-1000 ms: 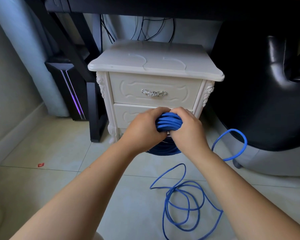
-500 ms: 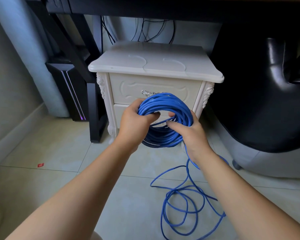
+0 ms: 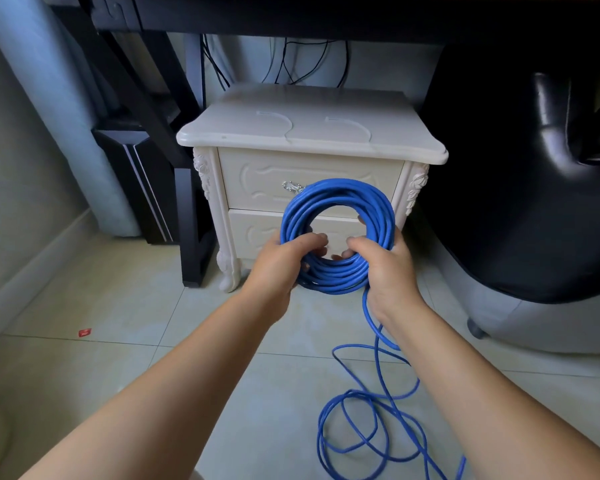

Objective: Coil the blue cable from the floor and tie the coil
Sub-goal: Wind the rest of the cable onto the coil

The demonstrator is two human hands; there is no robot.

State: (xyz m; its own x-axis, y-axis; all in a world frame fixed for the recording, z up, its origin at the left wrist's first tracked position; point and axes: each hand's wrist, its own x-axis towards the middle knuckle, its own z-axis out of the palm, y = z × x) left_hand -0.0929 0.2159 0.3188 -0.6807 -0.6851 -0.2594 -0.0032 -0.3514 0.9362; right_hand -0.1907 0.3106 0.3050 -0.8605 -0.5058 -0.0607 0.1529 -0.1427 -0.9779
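**Coil half wound, loose cable waiting on the floor**

The tiled floor carries everything here. A black chair fills the right side, and a white nightstand stands ahead under the dark desk. In front of the nightstand's drawers, both hands hold the blue cable up as an upright ring of many turns, off the floor.

The step in hand looks like coiling, well along but not finished: a single strand drops from the ring's lower right past the right wrist to several loose loops lying on the floor near the bottom edge of the view. Tying is not yet begun.

The left hand has its grip wrapped around the ring's lower left, fingers curled through the middle. The right hand has its grip closed on the lower right, thumb over the bundle; whether it also pinches the trailing strand is hard to tell, since the palm hides it.

The next move probably calls for the left hand to keep the bundle clamped while the right slides down the strand and draws up another turn without snagging the floor loops.
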